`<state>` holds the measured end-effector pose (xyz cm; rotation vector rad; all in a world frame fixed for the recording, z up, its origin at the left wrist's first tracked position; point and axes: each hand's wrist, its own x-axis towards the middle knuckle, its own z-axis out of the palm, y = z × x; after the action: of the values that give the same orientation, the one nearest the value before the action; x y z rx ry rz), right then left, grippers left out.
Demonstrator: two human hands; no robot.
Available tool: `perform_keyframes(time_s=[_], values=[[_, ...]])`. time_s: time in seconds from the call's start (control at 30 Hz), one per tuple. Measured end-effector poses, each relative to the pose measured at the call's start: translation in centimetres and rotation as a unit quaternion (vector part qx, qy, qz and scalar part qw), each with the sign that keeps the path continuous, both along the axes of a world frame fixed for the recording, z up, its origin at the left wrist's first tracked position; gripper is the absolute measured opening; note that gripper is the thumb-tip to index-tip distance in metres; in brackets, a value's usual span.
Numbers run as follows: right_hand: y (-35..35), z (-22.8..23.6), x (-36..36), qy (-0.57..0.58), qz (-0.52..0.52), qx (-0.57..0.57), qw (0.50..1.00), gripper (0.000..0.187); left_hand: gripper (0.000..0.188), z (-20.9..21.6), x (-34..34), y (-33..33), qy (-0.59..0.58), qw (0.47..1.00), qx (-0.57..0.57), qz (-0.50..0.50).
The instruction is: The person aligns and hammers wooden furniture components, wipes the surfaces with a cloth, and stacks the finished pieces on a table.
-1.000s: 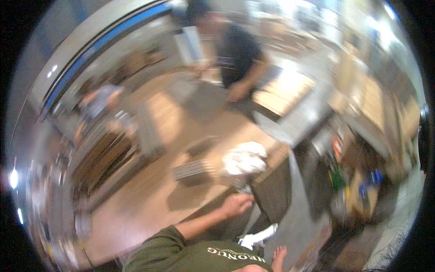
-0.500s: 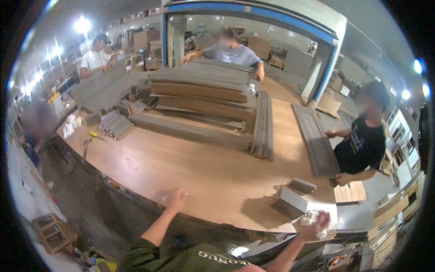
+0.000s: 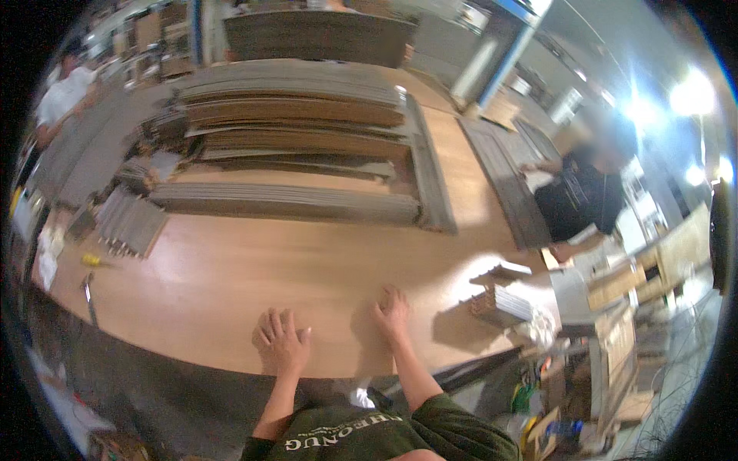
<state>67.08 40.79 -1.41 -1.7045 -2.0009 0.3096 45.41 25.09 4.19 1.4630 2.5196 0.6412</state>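
Observation:
Fingers spread, my left hand (image 3: 284, 339) rests on the near part of the wooden tabletop (image 3: 231, 307) and holds nothing. A short way to its right, my right hand (image 3: 393, 311) lies on the same surface, fingers stretched forward and nothing in them. Closest to it on the right is a small stack of short grey pieces (image 3: 500, 306), with a crumpled white cloth (image 3: 540, 329) beside it. Beyond both hands lies a row of long grey strips (image 3: 284, 202), left to right across the table.
Behind the strips are high stacks of grey-brown boards (image 3: 292, 114). Short grey pieces (image 3: 131, 219), a yellow-handled tool (image 3: 94, 261) and a hammer (image 3: 89, 296) lie at left. One co-worker (image 3: 580, 192) stands by a grey panel (image 3: 507, 180); another raises a dark panel (image 3: 319, 37) at the back.
My right hand has come from the white cloth to the tabletop near my left hand. The left hand's fingers have spread. At the back, a panel is now tilted up. The view has shifted.

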Motion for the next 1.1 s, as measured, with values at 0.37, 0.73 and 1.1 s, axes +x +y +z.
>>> perform_keyframes(time_s=[0.37, 0.73, 1.1], values=[[-1.6, 8.0, -1.7, 0.406, -0.004, -0.195, 0.893, 0.045, 0.052, -2.1, -3.4, -1.7, -0.010, 0.998, 0.020, -0.065], [0.5, 0.3, -9.2, 0.540, 0.091, -0.056, 0.835, 0.025, 0.048, 0.6, -18.4, -9.7, 0.031, 0.967, 0.212, 0.141], [-18.3, 7.5, -46.2, 0.353, 0.366, -0.198, 0.838, 0.023, 0.052, 2.3, -47.7, -28.2, 0.084, 0.905, 0.170, 0.380]])
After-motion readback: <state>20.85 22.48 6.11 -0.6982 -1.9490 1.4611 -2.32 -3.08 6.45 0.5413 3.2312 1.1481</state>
